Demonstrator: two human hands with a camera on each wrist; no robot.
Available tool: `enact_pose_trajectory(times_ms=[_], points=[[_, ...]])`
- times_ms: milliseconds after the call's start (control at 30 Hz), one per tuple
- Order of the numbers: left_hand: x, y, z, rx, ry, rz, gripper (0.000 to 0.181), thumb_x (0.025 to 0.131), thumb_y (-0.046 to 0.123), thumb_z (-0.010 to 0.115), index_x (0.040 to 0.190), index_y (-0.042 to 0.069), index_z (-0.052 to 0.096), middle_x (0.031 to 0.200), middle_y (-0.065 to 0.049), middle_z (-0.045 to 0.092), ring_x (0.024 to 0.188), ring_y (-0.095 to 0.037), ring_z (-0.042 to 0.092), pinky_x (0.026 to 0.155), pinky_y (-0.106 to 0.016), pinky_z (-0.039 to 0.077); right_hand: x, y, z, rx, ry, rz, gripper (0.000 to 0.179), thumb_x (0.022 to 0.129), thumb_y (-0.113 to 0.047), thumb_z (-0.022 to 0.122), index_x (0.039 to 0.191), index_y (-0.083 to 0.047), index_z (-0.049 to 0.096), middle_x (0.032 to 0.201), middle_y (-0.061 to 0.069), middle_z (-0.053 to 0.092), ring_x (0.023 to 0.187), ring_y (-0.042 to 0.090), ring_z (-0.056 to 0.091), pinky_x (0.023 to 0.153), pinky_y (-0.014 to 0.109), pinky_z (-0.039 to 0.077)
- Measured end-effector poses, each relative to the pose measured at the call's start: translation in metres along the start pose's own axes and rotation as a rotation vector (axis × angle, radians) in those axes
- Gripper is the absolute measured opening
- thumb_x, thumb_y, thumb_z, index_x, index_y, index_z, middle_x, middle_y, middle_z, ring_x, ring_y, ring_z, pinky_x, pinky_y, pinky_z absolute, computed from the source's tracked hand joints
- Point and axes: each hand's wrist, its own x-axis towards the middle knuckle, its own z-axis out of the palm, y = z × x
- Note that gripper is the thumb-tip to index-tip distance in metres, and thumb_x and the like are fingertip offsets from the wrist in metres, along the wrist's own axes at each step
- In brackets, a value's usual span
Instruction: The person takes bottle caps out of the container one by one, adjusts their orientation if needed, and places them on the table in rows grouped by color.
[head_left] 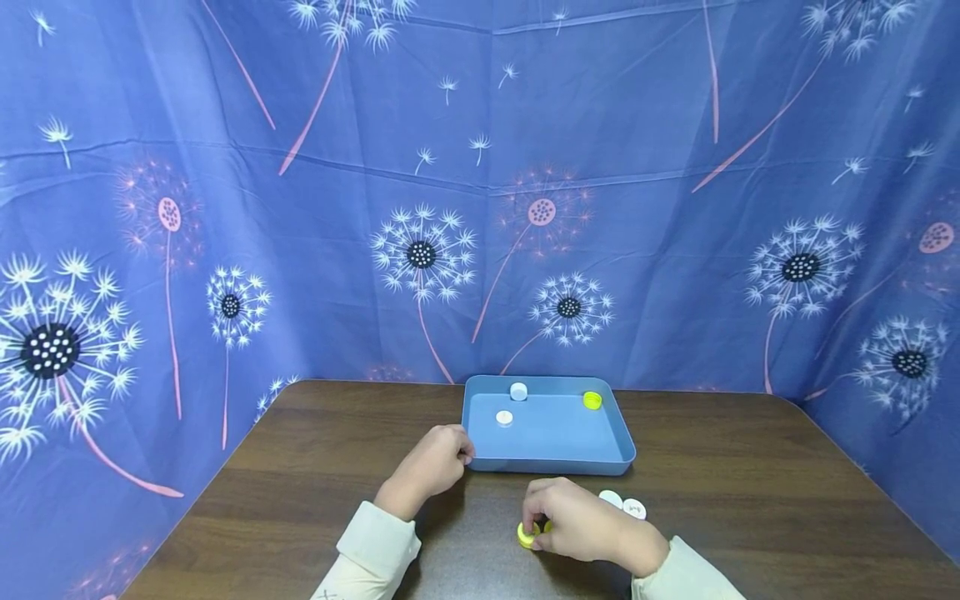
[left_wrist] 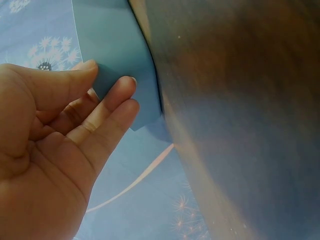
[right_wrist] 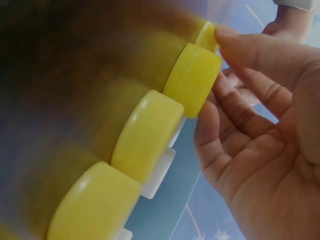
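Note:
My left hand (head_left: 433, 463) is at the near left corner of a shallow blue tray (head_left: 525, 465). In the left wrist view, the thumb and fingers of that hand grip the tray's wall (left_wrist: 117, 45). My right hand (head_left: 573, 521) pinches a yellow bottle cap (head_left: 526, 538) low over the table, right of the left hand. Several more yellow caps stand in a row in the right wrist view, among them a near cap (right_wrist: 95, 205) and a middle cap (right_wrist: 148, 135). From the head, the right hand mostly hides that row.
Inside the tray are two white caps, one upper (head_left: 518, 392) and one lower (head_left: 504, 417), and a yellow cap (head_left: 592, 401) at the right. Two more white caps (head_left: 634, 508) lie beyond the right hand on the brown table (head_left: 750, 467). A blue dandelion-patterned cloth (head_left: 645, 167) hangs behind.

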Motion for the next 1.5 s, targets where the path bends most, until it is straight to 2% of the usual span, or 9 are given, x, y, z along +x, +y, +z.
enact_pose_trajectory(times_ms=[567, 967, 1100, 1167, 1300, 1400, 1500], points=[[-0.001, 0.001, -0.001, 0.005, 0.002, -0.005, 0.016, 0.085, -0.007, 0.065, 0.082, 0.005, 0.074, 0.083, 0.005, 0.063, 0.080, -0.009, 0.061, 0.074, -0.027, 0.055, 0.000, 0.000, 0.001, -0.026, 0.006, -0.001, 0.017, 0.077, -0.004, 0.082, 0.079, -0.017, 0.071, 0.084, -0.017, 0.058, 0.078, 0.000, 0.055, 0.071, 0.017, 0.049], [-0.001, 0.001, -0.001, 0.001, 0.005, 0.002, 0.016, 0.084, -0.008, 0.064, 0.082, 0.004, 0.074, 0.083, 0.003, 0.063, 0.081, -0.011, 0.062, 0.075, -0.028, 0.055, 0.002, 0.000, 0.001, -0.019, -0.017, 0.049, 0.017, 0.079, -0.008, 0.082, 0.080, -0.020, 0.071, 0.084, -0.019, 0.057, 0.078, 0.000, 0.054, 0.070, 0.019, 0.048], [-0.001, 0.001, -0.001, -0.004, 0.005, -0.001, 0.016, 0.084, -0.008, 0.064, 0.082, 0.004, 0.074, 0.083, 0.003, 0.064, 0.081, -0.011, 0.062, 0.075, -0.028, 0.055, 0.001, 0.000, 0.000, -0.030, -0.015, 0.038, 0.015, 0.080, -0.010, 0.081, 0.081, -0.021, 0.071, 0.085, -0.019, 0.057, 0.078, -0.001, 0.054, 0.071, 0.019, 0.048], [-0.001, 0.001, 0.000, -0.006, 0.004, -0.002, 0.015, 0.084, -0.008, 0.065, 0.082, 0.004, 0.074, 0.083, 0.003, 0.064, 0.081, -0.012, 0.063, 0.075, -0.029, 0.055, 0.001, -0.001, -0.002, -0.028, 0.009, 0.012, 0.013, 0.082, -0.012, 0.080, 0.083, -0.021, 0.071, 0.087, -0.018, 0.057, 0.080, 0.001, 0.055, 0.072, 0.019, 0.048], [0.000, 0.001, 0.000, 0.000, 0.000, -0.001, 0.014, 0.085, -0.007, 0.065, 0.083, 0.004, 0.074, 0.083, 0.003, 0.064, 0.082, -0.012, 0.063, 0.075, -0.029, 0.055, 0.002, -0.003, -0.014, 0.006, 0.065, 0.012, 0.010, 0.087, -0.016, 0.076, 0.093, -0.022, 0.071, 0.097, -0.018, 0.057, 0.088, 0.006, 0.058, 0.077, 0.027, 0.052], [0.001, 0.000, 0.000, 0.003, -0.003, -0.008, 0.014, 0.085, -0.006, 0.065, 0.084, 0.004, 0.075, 0.084, 0.003, 0.064, 0.082, -0.012, 0.063, 0.075, -0.029, 0.056, 0.010, -0.001, -0.028, 0.002, 0.127, 0.042, 0.014, 0.089, -0.017, 0.075, 0.099, -0.024, 0.069, 0.107, -0.016, 0.057, 0.098, 0.009, 0.058, 0.084, 0.033, 0.053], [0.000, 0.000, 0.000, 0.003, 0.002, -0.014, 0.014, 0.085, -0.006, 0.066, 0.083, 0.004, 0.075, 0.084, 0.004, 0.064, 0.082, -0.012, 0.063, 0.075, -0.029, 0.056, 0.023, 0.007, -0.044, -0.050, 0.198, 0.079, 0.018, 0.088, -0.015, 0.075, 0.102, -0.023, 0.069, 0.114, -0.010, 0.058, 0.103, 0.013, 0.059, 0.085, 0.037, 0.053]])
